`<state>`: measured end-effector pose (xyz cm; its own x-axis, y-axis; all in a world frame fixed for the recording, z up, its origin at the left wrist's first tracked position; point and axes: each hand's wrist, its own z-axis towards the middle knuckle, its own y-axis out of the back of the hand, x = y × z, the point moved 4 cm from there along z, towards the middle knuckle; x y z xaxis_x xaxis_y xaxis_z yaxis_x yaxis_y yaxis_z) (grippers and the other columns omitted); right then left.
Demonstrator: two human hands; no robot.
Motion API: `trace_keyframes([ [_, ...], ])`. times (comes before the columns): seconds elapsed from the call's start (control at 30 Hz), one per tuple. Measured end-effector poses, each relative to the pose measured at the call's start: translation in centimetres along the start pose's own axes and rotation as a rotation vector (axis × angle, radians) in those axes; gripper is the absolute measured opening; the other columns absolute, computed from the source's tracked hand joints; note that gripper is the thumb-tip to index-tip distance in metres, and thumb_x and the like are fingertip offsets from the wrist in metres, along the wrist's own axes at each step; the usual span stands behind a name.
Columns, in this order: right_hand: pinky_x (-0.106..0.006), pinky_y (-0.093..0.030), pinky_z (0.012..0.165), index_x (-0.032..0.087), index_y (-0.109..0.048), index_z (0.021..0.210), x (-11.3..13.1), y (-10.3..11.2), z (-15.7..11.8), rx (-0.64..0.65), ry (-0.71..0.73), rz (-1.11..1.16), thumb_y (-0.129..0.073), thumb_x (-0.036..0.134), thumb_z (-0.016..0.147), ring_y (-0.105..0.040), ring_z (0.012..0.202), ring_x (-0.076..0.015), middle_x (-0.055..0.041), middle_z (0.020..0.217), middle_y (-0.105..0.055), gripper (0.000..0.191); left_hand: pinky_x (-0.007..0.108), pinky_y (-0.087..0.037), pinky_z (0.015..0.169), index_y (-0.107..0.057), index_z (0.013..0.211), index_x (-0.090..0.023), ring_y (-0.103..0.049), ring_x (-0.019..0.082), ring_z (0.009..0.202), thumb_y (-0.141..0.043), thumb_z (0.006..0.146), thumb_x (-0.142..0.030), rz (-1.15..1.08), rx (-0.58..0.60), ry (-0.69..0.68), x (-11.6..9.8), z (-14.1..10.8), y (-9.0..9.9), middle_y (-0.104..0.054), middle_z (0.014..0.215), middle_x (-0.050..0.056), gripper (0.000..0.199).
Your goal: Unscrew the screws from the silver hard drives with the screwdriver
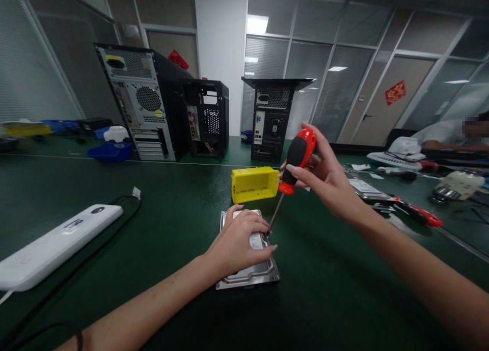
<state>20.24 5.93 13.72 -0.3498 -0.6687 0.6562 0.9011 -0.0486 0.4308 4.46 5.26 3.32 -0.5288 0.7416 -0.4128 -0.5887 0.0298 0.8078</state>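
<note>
A silver hard drive [250,275] lies flat on the green table in front of me. Across its top rests my left hand [242,241], fingers curled over the drive and thumb along its right side, gripping it. My right hand [319,172] holds a red and black screwdriver [298,155] by its handle. The screwdriver leans, with its shaft running down to the drive's right edge beside my left fingertips. Whether the tip sits in a screw is too small to tell. Just beyond the drive stands a yellow plastic bin [255,185].
Computer cases [143,101] stand along the table's back. A white power strip [64,244] with a black cable lies left. On the right are another screwdriver [418,211], a second drive [367,188] and loose parts. A person [446,132] sits at the far right.
</note>
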Motion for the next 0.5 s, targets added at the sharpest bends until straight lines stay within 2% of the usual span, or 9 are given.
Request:
trace_keyframes([
  [0.5, -0.033, -0.058, 0.070, 0.035, -0.021, 0.141, -0.73, -0.21, 0.04, 0.006, -0.025, 0.028, -0.056, 0.029, 0.082, -0.060, 0.088, -0.0186, -0.0046, 0.110, -0.054, 0.069, 0.049, -0.015, 0.105, -0.067, 0.094, -0.024, -0.054, 0.023, 0.106, -0.062, 0.078, -0.046, -0.001, 0.008, 0.008, -0.19, 0.00, 0.16, -0.067, 0.104, -0.002, 0.027],
])
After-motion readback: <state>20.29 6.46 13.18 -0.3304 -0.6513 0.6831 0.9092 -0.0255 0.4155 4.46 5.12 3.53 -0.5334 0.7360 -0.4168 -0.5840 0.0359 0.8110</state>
